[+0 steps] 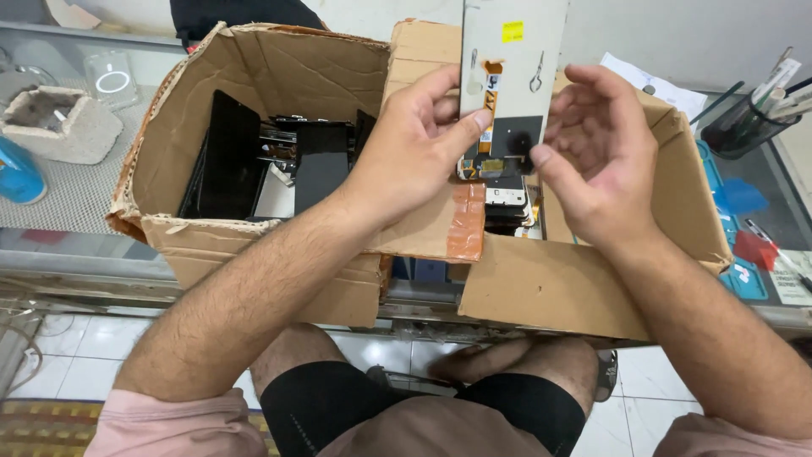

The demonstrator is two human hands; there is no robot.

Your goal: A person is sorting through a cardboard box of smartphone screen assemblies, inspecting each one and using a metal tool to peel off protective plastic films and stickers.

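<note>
My left hand (414, 144) grips a phone display panel (510, 59) by its lower left edge, holding it upright with the grey back side toward me. The panel has a yellow sticker near the top and an orange flex cable running down to a black lower section. My right hand (596, 152) is beside the panel's lower right corner, fingers curled, thumb touching the black section. Both hands hover over a torn cardboard box (254, 237) that holds several black phone screens (228, 156) standing on edge.
A second cardboard box (550, 288) sits to the right on a glass counter (76, 203). A pen holder (744, 123) with tools stands at far right, a grey block (59, 123) at far left. Tiled floor and my knees are below.
</note>
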